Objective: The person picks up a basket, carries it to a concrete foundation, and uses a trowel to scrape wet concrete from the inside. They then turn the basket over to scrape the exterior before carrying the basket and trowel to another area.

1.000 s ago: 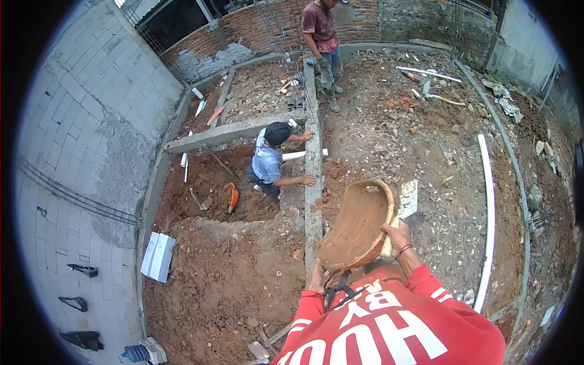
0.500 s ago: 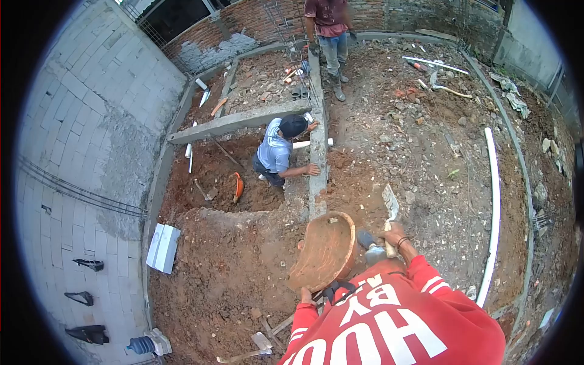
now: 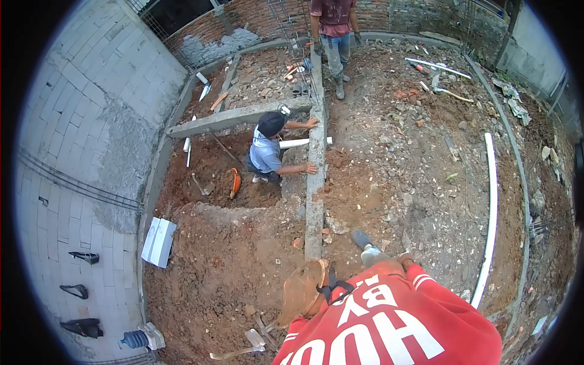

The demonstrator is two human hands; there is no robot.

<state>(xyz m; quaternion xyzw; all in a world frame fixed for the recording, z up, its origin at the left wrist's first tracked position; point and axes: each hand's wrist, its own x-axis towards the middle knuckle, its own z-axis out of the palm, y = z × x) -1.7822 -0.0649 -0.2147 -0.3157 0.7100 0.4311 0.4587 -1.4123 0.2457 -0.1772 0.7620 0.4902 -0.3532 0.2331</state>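
A clay-smeared orange-brown basin (image 3: 297, 291) is tilted on its side against the front of my red sweatshirt. My left hand (image 3: 312, 308) barely shows between the cuff and the basin, closed at its rim; most of its fingers are hidden. My right hand (image 3: 405, 260) is low by my right side, closed and partly covered by the sleeve. A pale tip of a hoe (image 3: 406, 241) sticks out just above it; the handle is hidden. My booted foot (image 3: 362, 239) is on the soil between my hands.
A worker in a pit (image 3: 264, 155) rests both hands on a concrete beam (image 3: 316, 176). Another person (image 3: 336, 45) stands at the back. A long white pipe (image 3: 490, 213) lies to the right. An orange hard hat (image 3: 235, 182) and a hoe (image 3: 246, 348) lie to the left.
The basin has swung down and in against my body. My right hand has drawn back toward my side with the hoe. The worker in the pit has straightened the far arm along the beam.
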